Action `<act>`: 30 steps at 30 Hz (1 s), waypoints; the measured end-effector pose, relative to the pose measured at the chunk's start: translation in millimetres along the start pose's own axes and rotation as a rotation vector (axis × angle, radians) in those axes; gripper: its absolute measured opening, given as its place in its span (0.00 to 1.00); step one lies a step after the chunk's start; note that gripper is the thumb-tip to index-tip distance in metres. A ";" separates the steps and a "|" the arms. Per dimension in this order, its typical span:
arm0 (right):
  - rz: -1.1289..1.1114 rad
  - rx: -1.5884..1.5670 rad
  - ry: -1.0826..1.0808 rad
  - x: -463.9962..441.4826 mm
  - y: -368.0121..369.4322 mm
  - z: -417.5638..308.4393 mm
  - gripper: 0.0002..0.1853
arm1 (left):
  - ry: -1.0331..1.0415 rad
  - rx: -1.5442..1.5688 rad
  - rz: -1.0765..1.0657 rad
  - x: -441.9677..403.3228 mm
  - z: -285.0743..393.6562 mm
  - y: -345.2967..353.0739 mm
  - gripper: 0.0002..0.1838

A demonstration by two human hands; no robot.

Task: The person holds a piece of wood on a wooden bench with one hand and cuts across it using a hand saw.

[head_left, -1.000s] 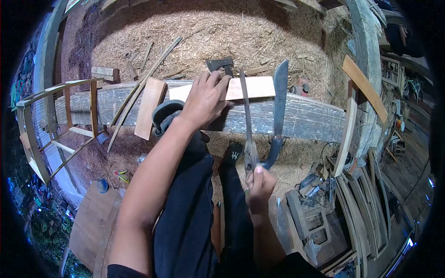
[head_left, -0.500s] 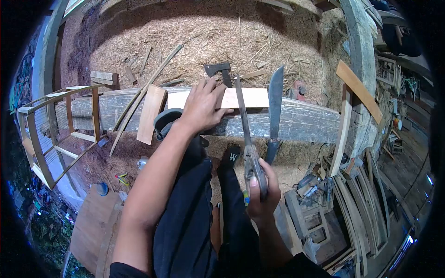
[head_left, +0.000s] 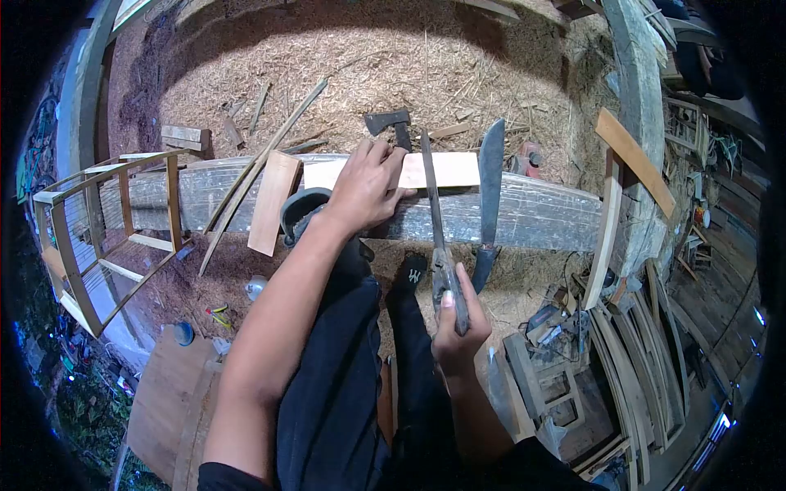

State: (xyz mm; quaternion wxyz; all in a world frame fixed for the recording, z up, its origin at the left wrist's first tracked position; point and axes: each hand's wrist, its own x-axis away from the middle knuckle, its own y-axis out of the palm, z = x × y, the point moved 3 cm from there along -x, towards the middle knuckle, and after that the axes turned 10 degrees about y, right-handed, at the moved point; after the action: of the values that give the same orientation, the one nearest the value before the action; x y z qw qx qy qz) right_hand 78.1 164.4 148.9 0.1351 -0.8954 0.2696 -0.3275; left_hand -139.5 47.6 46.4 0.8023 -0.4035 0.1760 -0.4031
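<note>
A pale wooden board point(head_left: 454, 170) lies lengthwise on a weathered timber beam point(head_left: 544, 214). My left hand point(head_left: 366, 186) grips the board near its middle, fingers over the far edge and thumb on the near side. A handsaw point(head_left: 435, 200), seen nearly edge-on, crosses the board just right of that hand. My right hand point(head_left: 460, 331) is closed around the saw's handle on the near side of the beam. Whether the teeth have cut into the wood cannot be made out. Right of the board, a machete point(head_left: 490, 180) rests across the beam.
An axe point(head_left: 386, 121) sits behind the board. Left of it are a short plank point(head_left: 273, 200), thin strips point(head_left: 270, 147) and a slatted wooden frame point(head_left: 172, 200). Curved wooden pieces point(head_left: 634, 368) stack at lower right. Shavings point(head_left: 344, 74) cover the ground.
My right hand has pushed the saw slightly forward, away from my body. My left hand keeps its hold on the board. The whole view has shifted a little.
</note>
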 end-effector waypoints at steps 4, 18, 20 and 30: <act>0.019 -0.063 0.018 -19.5 11.2 -21.5 0.24 | -0.080 -0.045 0.047 -4.8 -7.7 2.6 0.31; 0.144 -0.043 -0.246 5.1 -42.9 -5.1 0.29 | -0.148 0.107 0.063 1.7 -4.3 6.3 0.34; 0.129 -0.069 -0.198 -1.9 -40.4 -7.3 0.30 | -0.126 0.118 0.080 1.4 -2.2 9.0 0.34; 0.099 -0.023 -0.160 3.8 -37.4 17.2 0.30 | -0.008 0.076 0.340 17.2 20.1 -0.1 0.23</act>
State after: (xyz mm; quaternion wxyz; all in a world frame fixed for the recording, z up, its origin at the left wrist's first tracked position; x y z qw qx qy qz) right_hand 106.7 193.9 153.6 0.1617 -0.9058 0.3055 -0.2449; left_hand -116.8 44.1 59.5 0.8743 -0.3388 0.2232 -0.2663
